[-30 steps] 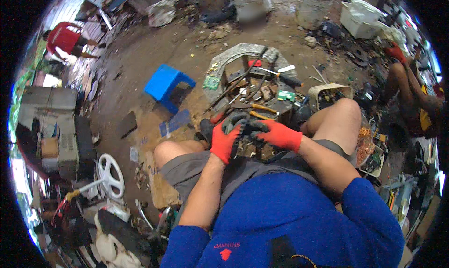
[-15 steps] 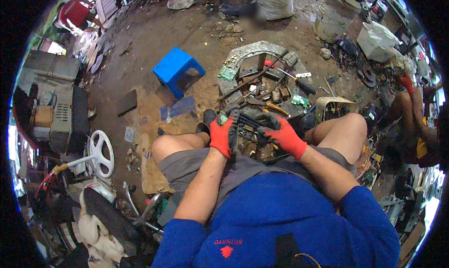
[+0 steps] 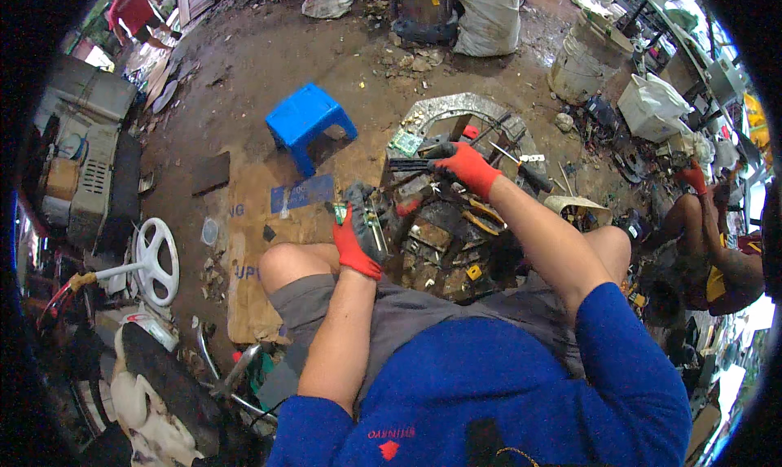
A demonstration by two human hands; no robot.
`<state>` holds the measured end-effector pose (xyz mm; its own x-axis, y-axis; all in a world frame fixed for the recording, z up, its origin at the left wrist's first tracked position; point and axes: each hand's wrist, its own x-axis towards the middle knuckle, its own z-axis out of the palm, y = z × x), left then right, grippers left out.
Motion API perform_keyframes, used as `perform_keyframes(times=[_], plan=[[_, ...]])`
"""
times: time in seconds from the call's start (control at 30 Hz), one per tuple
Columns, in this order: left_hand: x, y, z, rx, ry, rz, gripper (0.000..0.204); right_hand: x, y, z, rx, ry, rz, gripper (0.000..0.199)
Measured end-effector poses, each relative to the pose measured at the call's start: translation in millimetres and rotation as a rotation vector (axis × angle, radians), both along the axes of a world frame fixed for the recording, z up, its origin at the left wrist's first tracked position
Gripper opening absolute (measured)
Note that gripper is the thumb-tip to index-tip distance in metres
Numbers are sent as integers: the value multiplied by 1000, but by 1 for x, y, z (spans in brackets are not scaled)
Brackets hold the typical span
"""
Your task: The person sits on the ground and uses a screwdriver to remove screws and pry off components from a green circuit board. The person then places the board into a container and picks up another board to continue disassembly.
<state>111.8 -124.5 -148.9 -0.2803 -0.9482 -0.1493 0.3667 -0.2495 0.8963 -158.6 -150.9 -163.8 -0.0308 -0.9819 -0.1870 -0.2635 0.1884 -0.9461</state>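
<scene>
Both my hands wear red gloves with dark palms and fingers. My left hand (image 3: 358,237) is closed around a small piece with a green circuit board (image 3: 340,213) at one side, over the cardboard's right edge. My right hand (image 3: 468,168) grips a black, bar-like part with ridges (image 3: 410,165), held out over a grey polygonal ring (image 3: 460,104). On the ring's left side rests another green circuit board (image 3: 405,144). A screwdriver (image 3: 533,176) with a black handle and pliers with yellow handles (image 3: 484,216) lie among scraps in and near the ring.
A blue plastic stool (image 3: 303,115) stands ahead, behind a flattened cardboard sheet (image 3: 248,239). To my left are a white steering wheel (image 3: 157,263) and a black-and-white dog (image 3: 147,410). A person with a red glove (image 3: 693,178) sits at the right; buckets and sacks stand farther off.
My hands, close together before, have moved apart. The right has swung forward over the ring with the black part; the left has moved left and slightly back with the green-board piece.
</scene>
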Motion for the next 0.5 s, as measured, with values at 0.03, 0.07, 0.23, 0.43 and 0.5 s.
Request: perform_keyframes(times=[0.03,0.07,0.23,0.43,0.5], plan=[[-10,0,11,212,231,-26,28,-24,-10,-16,-39,184,4,35],[-6,-1,14,303,368,-67,27,-30,-22,-25,-33,255,20,31],[-17,15,58,416,528,26,24,-42,-49,-52,53,452,9,30],[17,19,40,20,-10,57,21,24,-52,-6,111,456,184,39],[2,14,44,239,211,94,26,10,-47,0,49,631,180,37]])
